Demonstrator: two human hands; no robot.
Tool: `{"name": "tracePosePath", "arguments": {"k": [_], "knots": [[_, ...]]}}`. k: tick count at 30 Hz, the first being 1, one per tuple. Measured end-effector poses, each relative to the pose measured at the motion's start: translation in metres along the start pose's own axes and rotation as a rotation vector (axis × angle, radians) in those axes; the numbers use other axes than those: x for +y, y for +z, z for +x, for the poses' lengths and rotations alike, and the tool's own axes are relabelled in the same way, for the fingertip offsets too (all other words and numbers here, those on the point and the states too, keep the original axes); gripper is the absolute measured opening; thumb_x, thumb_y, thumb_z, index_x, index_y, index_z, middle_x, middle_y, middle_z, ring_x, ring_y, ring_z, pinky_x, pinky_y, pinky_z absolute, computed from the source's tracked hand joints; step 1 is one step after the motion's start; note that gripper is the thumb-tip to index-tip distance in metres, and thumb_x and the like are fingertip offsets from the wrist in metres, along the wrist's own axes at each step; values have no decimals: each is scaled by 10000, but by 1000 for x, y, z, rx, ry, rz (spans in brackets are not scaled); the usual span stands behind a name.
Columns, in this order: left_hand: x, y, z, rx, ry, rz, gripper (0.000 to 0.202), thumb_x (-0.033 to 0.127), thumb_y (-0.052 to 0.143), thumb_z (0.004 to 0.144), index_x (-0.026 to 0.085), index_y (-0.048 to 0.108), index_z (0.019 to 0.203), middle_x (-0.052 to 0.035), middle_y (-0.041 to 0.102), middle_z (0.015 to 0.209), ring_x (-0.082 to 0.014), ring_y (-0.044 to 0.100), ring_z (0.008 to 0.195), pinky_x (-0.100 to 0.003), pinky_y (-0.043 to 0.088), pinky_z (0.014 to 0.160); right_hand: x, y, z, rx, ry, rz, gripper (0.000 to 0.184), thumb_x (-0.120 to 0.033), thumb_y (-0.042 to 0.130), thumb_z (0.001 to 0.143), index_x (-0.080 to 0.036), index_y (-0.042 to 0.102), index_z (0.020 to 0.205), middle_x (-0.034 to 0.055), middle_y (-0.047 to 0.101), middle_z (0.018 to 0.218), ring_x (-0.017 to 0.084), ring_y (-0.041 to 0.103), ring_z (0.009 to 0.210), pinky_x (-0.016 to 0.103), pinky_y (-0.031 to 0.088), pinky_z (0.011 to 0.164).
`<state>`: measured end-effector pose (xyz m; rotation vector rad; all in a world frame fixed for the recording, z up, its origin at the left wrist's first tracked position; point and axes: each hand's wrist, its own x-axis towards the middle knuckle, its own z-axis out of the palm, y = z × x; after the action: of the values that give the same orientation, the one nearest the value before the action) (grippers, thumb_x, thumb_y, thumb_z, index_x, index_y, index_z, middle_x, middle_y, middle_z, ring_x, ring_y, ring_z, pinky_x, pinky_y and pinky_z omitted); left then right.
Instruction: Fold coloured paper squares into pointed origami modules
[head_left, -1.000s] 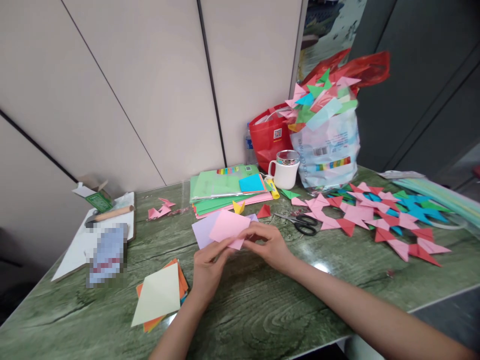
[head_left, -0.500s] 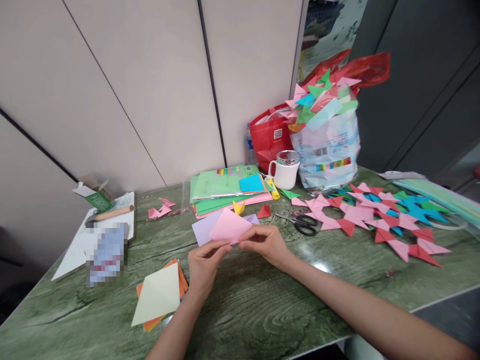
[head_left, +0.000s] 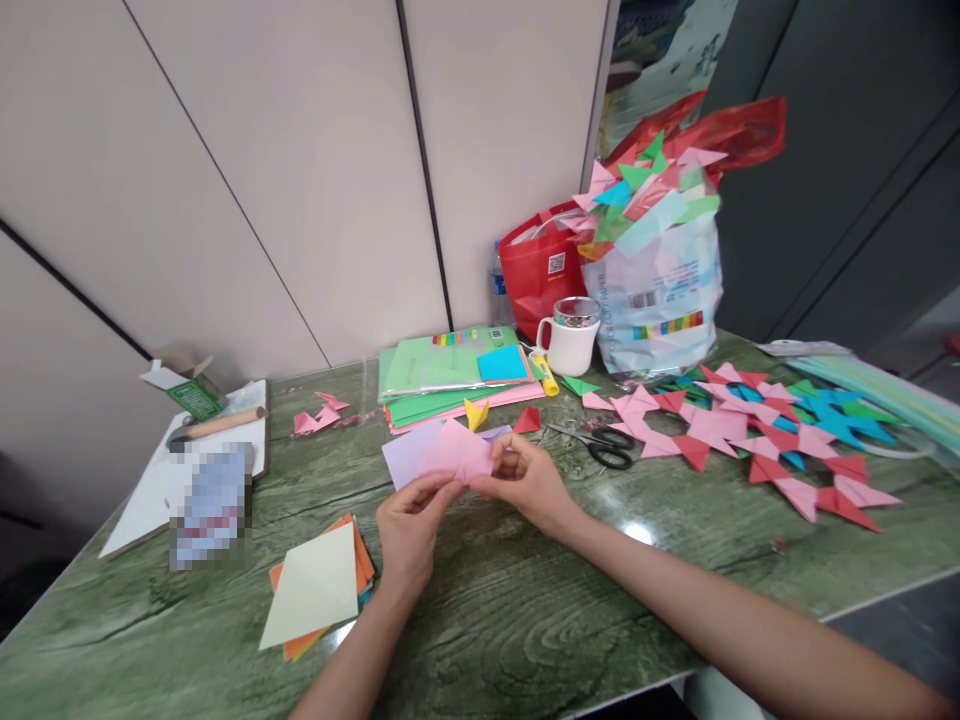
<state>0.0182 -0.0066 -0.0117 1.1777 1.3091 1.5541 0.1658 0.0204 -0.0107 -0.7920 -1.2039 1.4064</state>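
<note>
A pink sheet of paper is held up over the table between my two hands. My left hand pinches its lower edge between thumb and fingers. On the right side of the same edge, my right hand grips it with thumb and curled fingers, close beside the left fingertips. Behind it lies purple paper, partly covered by the pink sheet. A yellow folded piece and a red folded piece rest just beyond. Scissors with black handles lie to the right of my right hand.
Loose square papers lie left of my left forearm. Paper packs, a white mug and a stuffed plastic bag stand at the back. Joined folded stars spread rightward. A hammer sits on a white board.
My right fingers have shifted along the pink paper and curled more. The paper's lower edge now bends near the fingertips. The view has moved very slightly.
</note>
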Motion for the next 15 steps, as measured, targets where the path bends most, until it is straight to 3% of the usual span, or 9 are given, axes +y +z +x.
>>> {"name": "tracePosePath", "arguments": {"k": [6,15], "knots": [[0,2,-1,4,-29,-64,195,221,750,547,154,714,728,-41,718,726,-174,652,677,-294,544,686,0,1,1,-4,62,34,562,-284,774,528,-214,406,947,-67,584,576,102,542,485,219,439,492],[0,1,-1,-4,-9,-29,183,232,743,560,157,717,725,-43,719,724,-181,655,676,-297,544,691,5,-1,1,-48,79,4,440,-246,748,564,-174,491,914,-46,601,602,84,527,489,202,440,485]]}}
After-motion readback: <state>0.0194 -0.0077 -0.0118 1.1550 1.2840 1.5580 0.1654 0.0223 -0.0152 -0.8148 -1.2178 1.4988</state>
